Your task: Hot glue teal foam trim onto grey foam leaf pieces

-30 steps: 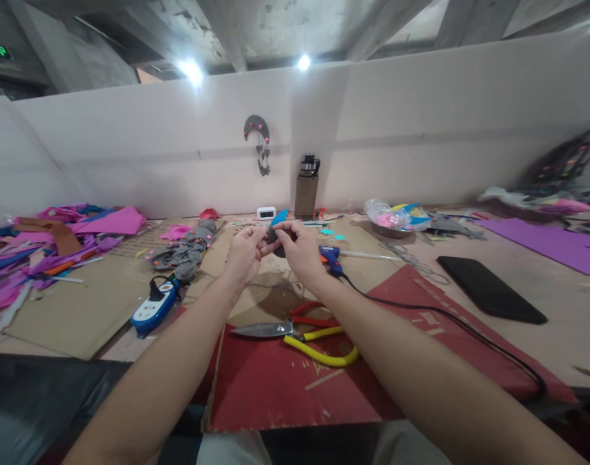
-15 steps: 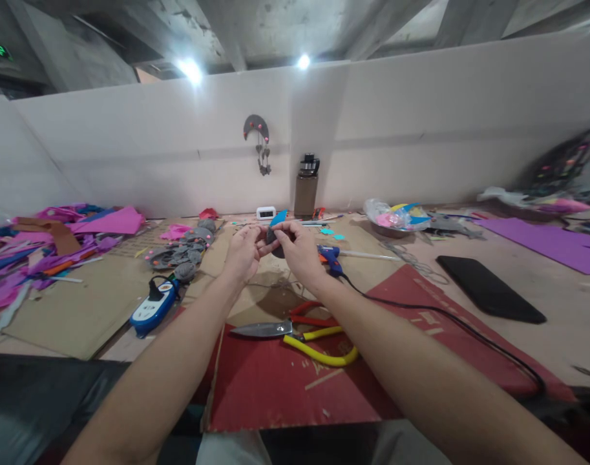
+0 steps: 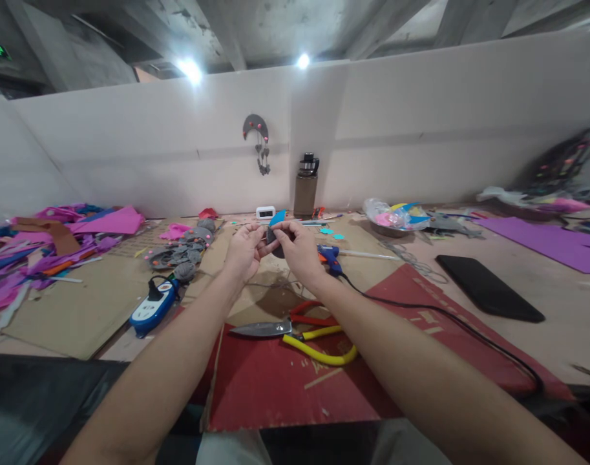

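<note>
Above the middle of the table, my left hand [image 3: 246, 249] and my right hand [image 3: 298, 248] meet, both closed at the fingertips on a small dark grey felt piece [image 3: 270, 235]. A bright blue felt piece [image 3: 278, 217] sticks up from between the fingers, joined to or lying against the grey one; I cannot tell which. Fingers hide much of both. Close to my right wrist lies a blue glue gun [image 3: 329, 256] with a clear glue stick. Under my forearms, scissors [image 3: 295, 332] with red and yellow handles rest on red cardboard [image 3: 275, 387].
Left are a blue-and-white power strip [image 3: 154, 309], grey felt pieces [image 3: 183, 248] and a heap of coloured felt scraps [image 3: 57, 242]. A bottle [image 3: 306, 187] stands at the back. On the right lie a black phone [image 3: 488, 287], purple felt [image 3: 551, 242] and a bowl [image 3: 396, 227] of scraps.
Both hands keep nearly the same place. The left fingertips have shifted slightly on the grey felt piece. Nothing else has visibly moved on the table.
</note>
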A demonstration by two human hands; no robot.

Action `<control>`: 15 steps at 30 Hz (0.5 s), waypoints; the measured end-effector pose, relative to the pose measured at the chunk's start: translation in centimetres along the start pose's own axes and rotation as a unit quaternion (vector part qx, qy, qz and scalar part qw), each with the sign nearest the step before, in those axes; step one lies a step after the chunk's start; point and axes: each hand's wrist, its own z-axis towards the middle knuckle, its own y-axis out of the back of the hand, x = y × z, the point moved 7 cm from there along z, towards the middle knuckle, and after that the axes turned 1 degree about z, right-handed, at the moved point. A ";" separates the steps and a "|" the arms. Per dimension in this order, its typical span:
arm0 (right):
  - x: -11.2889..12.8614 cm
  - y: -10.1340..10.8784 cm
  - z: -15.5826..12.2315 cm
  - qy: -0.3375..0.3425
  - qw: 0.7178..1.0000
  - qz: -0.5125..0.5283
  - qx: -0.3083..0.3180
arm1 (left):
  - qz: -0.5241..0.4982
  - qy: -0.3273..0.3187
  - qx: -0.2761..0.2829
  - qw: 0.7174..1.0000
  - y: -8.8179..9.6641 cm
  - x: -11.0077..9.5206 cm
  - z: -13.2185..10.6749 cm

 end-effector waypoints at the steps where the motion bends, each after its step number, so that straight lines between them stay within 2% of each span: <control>1: 0.0 0.0 0.0 -0.001 1.000 -0.001 0.000 | 0.002 0.007 0.014 1.000 -0.2 0.1 0.0; 4: 0.0 0.0 0.1 -0.002 1.000 0.001 0.002 | 0.010 0.012 0.028 0.999 -0.3 0.0 -0.1; 9: -0.2 0.0 0.1 -0.003 1.000 0.013 0.004 | 0.019 -0.014 0.026 0.999 -0.5 -0.6 -0.3; 15: -0.2 -0.2 0.0 -0.010 1.000 0.024 0.009 | 0.027 -0.011 0.016 0.999 -0.3 -0.6 -0.3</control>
